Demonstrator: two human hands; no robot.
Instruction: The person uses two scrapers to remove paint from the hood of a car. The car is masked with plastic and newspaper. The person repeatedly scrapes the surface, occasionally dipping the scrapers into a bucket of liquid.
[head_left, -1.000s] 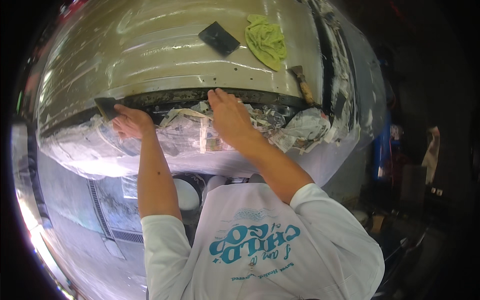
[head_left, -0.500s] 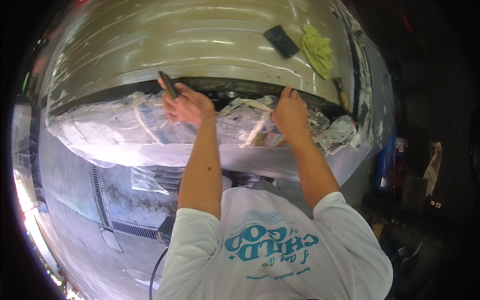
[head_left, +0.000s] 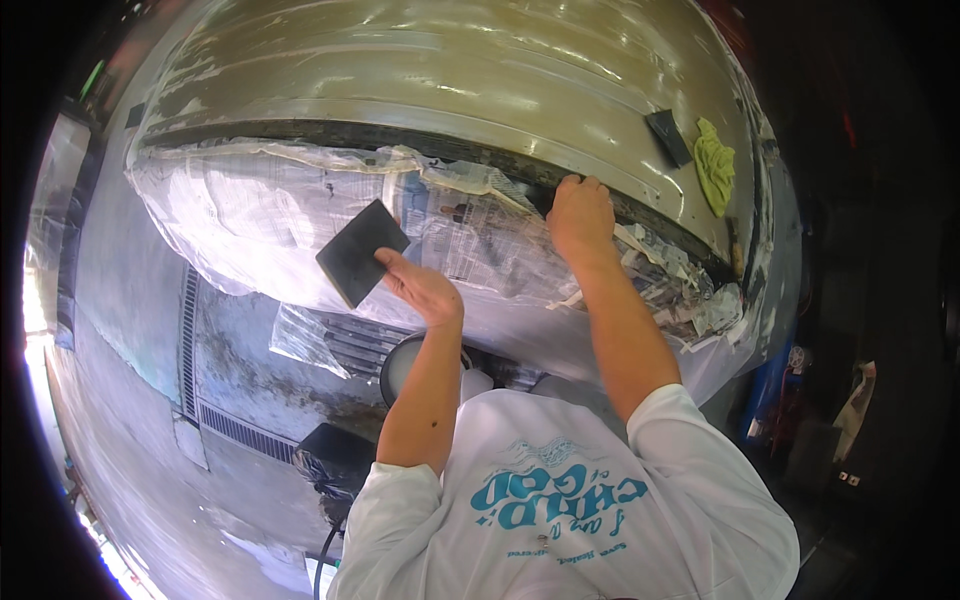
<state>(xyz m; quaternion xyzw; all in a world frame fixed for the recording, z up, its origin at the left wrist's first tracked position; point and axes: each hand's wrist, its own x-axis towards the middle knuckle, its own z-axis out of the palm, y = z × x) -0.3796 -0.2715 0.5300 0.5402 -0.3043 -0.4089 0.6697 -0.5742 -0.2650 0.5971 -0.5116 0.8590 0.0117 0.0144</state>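
Note:
My left hand [head_left: 422,290] grips a dark rectangular sanding pad [head_left: 362,253] by one corner, thumb on its flat face. The pad is lifted over the near side of the plastic-and-newspaper masking [head_left: 290,220]. At the dark strip [head_left: 440,143] along the edge of a gold-beige vehicle panel [head_left: 420,80], my right hand [head_left: 582,222] is closed, fingers curled downward. Whatever its fingertips hold or press on is hidden beneath them.
On the panel's right side lie a second dark pad [head_left: 668,137] and a crumpled yellow-green cloth [head_left: 713,167]. A brush-like handle [head_left: 737,248] rests at the right corner. Behind my left forearm stands a round bucket [head_left: 398,368]. A grated drain [head_left: 247,433] crosses the floor.
My left hand has drawn back toward me with the sanding pad, turning its flat face up. My right hand stays at the panel edge. The view has shifted left along the panel.

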